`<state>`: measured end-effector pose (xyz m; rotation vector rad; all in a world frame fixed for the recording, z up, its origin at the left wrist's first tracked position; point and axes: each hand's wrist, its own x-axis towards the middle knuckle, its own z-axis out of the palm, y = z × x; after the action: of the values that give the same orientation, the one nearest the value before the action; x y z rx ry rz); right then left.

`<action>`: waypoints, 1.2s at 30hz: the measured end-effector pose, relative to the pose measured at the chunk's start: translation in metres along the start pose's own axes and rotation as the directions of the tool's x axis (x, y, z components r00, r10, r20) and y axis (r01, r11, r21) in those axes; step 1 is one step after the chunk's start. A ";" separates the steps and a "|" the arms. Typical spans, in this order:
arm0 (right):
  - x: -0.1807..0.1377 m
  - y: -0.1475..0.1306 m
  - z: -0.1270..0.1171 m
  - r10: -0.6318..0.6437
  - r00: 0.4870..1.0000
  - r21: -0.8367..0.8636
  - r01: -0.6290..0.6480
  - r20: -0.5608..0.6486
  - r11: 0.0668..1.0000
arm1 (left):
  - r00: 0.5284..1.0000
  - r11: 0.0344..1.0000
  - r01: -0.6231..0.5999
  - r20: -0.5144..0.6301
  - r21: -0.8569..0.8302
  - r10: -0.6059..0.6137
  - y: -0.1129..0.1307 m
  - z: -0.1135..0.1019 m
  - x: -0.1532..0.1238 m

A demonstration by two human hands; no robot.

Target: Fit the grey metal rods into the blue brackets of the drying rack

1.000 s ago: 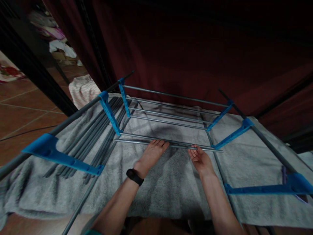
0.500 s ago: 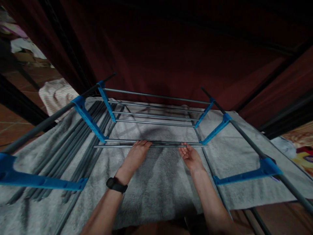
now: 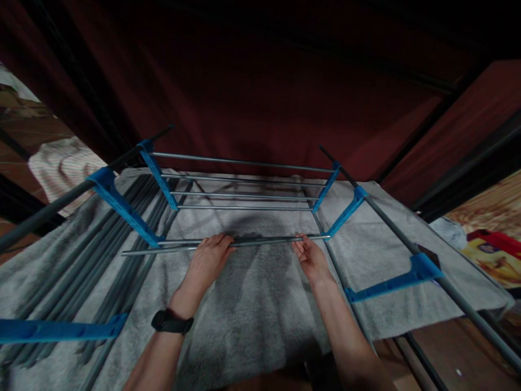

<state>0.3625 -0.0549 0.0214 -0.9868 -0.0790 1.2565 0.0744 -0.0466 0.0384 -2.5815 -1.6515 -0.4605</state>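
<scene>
My left hand (image 3: pixel 210 256), with a black watch on its wrist, is closed over a loose grey metal tube (image 3: pixel 157 251). This tube sticks out to the left past the blue bracket and slants slightly. Palm up, my right hand (image 3: pixel 310 259) has its fingers curled about the tube near its right part. Just behind runs another grey tube (image 3: pixel 179 242), close to a left blue bracket (image 3: pixel 126 209) and a right blue bracket (image 3: pixel 344 214). Where the two tubes overlap between my hands, I cannot tell them apart clearly.
Farther back, several crossbars (image 3: pixel 244 196) join two more blue brackets. A bundle of grey tubes (image 3: pixel 93 252) lies at left on the grey blanket (image 3: pixel 252 320). Side poles (image 3: pixel 391 222) carry the brackets. A dark red curtain (image 3: pixel 252 98) hangs behind.
The loose tube has slid left relative to the frame and now slants, with its left end nearer me. Both hands still hold it. The whole view has shifted a little.
</scene>
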 end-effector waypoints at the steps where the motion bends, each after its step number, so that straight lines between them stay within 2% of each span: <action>1: 0.001 -0.001 -0.001 -0.016 1.000 0.000 0.016 0.010 1.000 | 1.000 1.000 0.011 0.014 0.008 -0.011 0.001 -0.001 0.000; 6: 0.007 -0.003 -0.005 -0.068 0.997 0.001 0.068 0.026 0.998 | 0.998 0.999 0.050 0.048 0.005 -0.050 0.006 -0.003 -0.001; 11: 0.012 -0.005 -0.006 -0.121 0.992 0.002 0.121 0.026 0.993 | 0.999 0.997 -0.021 -0.027 -0.069 0.019 0.008 0.000 0.000; 18: 0.015 -0.008 -0.004 -0.107 0.994 0.008 0.107 0.026 0.994 | 0.996 0.995 -0.053 -0.080 -0.084 0.047 0.006 0.004 0.001; 27: 0.017 -0.008 -0.007 -0.124 0.990 -0.016 0.125 0.065 0.992 | 1.000 0.998 0.004 -0.024 -0.058 -0.005 0.008 -0.003 0.000; 36: 0.015 -0.015 -0.005 -0.137 0.990 -0.012 0.137 0.012 0.990 | 0.995 0.996 -0.068 -0.079 -0.063 0.063 0.004 0.000 -0.001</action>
<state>0.3819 -0.0451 0.0210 -0.9692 -0.1607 1.1365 0.0777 -0.0489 0.0391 -2.6182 -1.5486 -0.6114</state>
